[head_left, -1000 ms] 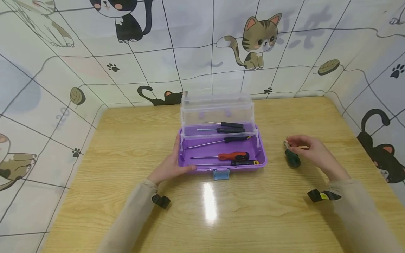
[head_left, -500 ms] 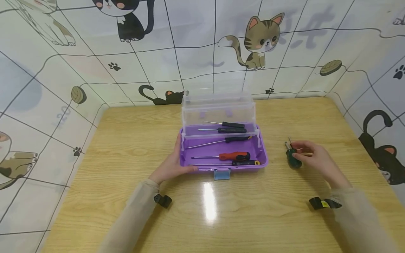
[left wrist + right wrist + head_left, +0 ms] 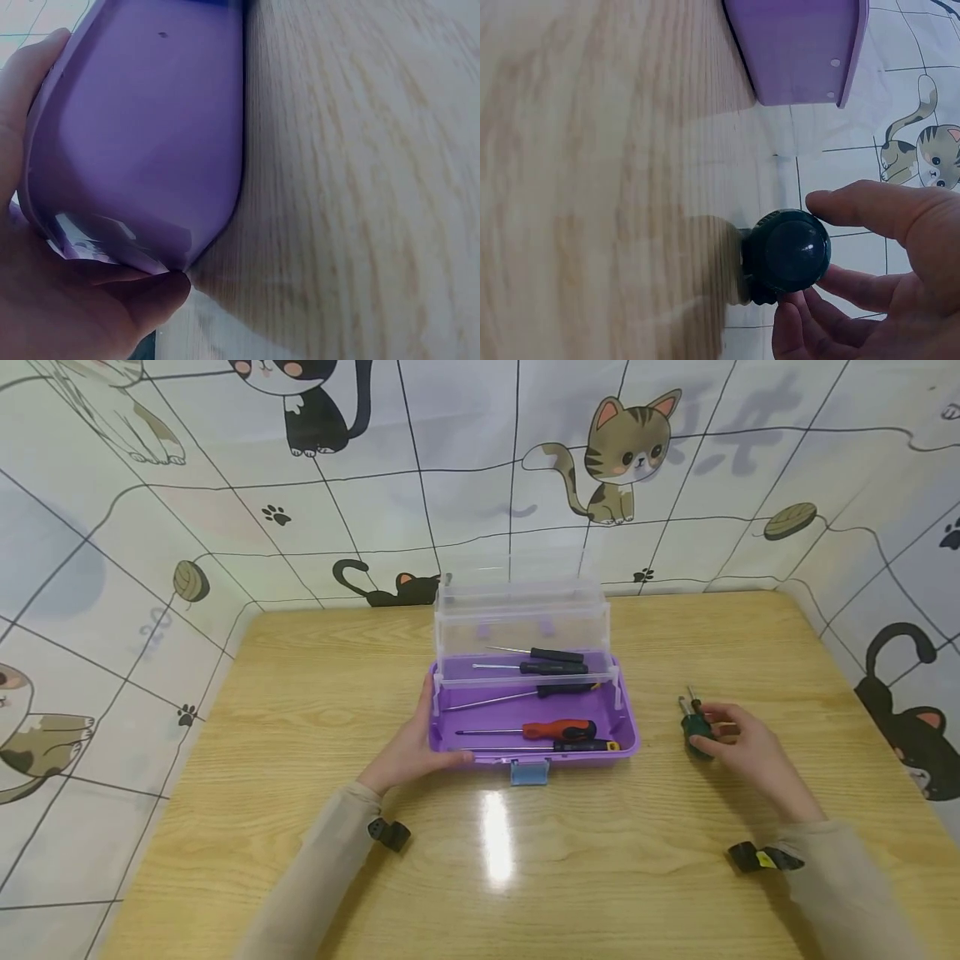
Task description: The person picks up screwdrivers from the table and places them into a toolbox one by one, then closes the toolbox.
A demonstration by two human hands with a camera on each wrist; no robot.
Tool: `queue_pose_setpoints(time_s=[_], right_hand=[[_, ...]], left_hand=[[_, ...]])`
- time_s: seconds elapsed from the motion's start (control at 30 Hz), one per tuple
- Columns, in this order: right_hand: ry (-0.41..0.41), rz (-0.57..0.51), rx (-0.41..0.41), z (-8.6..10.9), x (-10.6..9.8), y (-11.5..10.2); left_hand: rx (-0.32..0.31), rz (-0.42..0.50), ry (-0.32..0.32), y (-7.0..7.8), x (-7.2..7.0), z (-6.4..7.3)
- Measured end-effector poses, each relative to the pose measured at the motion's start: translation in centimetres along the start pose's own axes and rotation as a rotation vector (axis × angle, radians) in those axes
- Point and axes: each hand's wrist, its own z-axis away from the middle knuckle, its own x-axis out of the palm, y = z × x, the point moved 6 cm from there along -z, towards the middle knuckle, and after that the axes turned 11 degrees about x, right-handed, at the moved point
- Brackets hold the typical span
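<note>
A purple toolbox (image 3: 532, 758) with its clear lid (image 3: 525, 614) raised stands at the back middle of the table. My left hand (image 3: 401, 752) grips its left end, thumb along the front rim and fingers at the side wall. To the right of the box lies a stubby screwdriver (image 3: 697, 735) with a dark green handle. My right hand (image 3: 738, 739) pinches that handle from the right, thumb on its near side. A second, thinner small screwdriver (image 3: 693, 697) lies close against it, partly hidden by the fingers. The round handle end (image 3: 791, 251) faces the right wrist camera.
Inside the box lie a red-and-black screwdriver (image 3: 558, 730) and several black-handled screwdrivers, one of them a yellow-ended screwdriver (image 3: 585, 746). A blue latch (image 3: 529, 772) hangs at the box front. A cat-patterned cloth (image 3: 465, 510) hangs behind the wooden table (image 3: 600, 860).
My right hand has moved nearer and closed around the green handle, uncovering the small screwdriver's tip. The left hand stays on the box.
</note>
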Motion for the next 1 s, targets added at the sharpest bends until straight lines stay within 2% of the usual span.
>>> queue_pose_setpoints(time_s=[0.43, 0.6, 0.83, 1.0], right_hand=[[0.043, 0.059, 0.105, 0.0, 0.4, 0.1], [0.045, 0.073, 0.115, 0.1, 0.4, 0.2], [0.083, 0.026, 0.129, 0.4, 0.3, 0.4], [0.072, -0.023, 0.132, 0.3, 0.3, 0.4]], left_hand=[[-0.015, -0.016, 0.009, 0.0, -0.1, 0.0], [-0.028, -0.003, 0.008, 0.0, -0.1, 0.1], [-0.036, -0.069, 0.029, -3.8, 0.0, 0.0], [-0.032, -0.045, 0.032, -3.8, 0.0, -0.2]])
